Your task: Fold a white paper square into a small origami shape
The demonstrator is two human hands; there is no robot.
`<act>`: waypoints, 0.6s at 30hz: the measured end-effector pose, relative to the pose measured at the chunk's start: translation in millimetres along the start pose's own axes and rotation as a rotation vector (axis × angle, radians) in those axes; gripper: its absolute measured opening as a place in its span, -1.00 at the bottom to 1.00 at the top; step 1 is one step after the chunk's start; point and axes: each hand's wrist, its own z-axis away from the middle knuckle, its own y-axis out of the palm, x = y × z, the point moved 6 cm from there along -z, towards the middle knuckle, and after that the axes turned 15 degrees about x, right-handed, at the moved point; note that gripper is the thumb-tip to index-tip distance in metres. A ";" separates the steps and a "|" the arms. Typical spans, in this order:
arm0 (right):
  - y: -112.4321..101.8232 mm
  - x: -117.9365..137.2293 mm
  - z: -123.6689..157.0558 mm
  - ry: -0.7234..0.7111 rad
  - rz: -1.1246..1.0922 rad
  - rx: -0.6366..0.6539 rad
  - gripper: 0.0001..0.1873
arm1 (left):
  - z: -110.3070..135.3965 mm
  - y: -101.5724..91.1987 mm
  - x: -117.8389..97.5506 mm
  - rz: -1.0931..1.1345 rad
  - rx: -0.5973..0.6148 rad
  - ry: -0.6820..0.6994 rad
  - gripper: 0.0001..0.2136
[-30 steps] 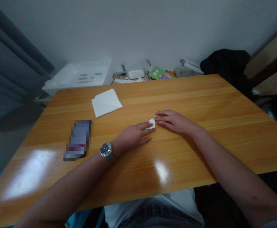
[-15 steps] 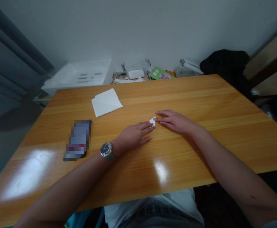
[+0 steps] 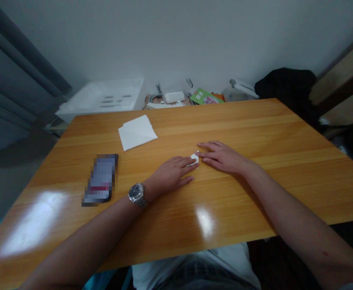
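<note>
A small folded piece of white paper (image 3: 195,158) lies flat on the wooden table (image 3: 239,201). Across its left part rest the outstretched fingers of my left hand (image 3: 172,173), covering much of it; the thumb lies apart on the wood. A silver watch is on that wrist. From the right, my right hand (image 3: 225,156) reaches in with spread fingers, and one fingertip touches the paper's upper right edge. Neither hand grips anything. Farther back on the left is a stack of white paper sheets (image 3: 138,133).
A phone (image 3: 100,179) with a blurred-out screen lies on the left of the table. Beyond the far edge stand a white tray-like box (image 3: 104,92), a green booklet (image 3: 206,96) and a clear container (image 3: 239,92). A black item (image 3: 285,84) is at the back right.
The view has tilted slightly, so everything sits a little lower. Both hands stay on the small paper in almost the same pose.
</note>
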 end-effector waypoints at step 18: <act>6.6 -2.3 -4.0 0.089 0.015 -0.058 -0.53 | -0.1 -0.4 -1.2 -0.005 -0.003 0.010 -0.57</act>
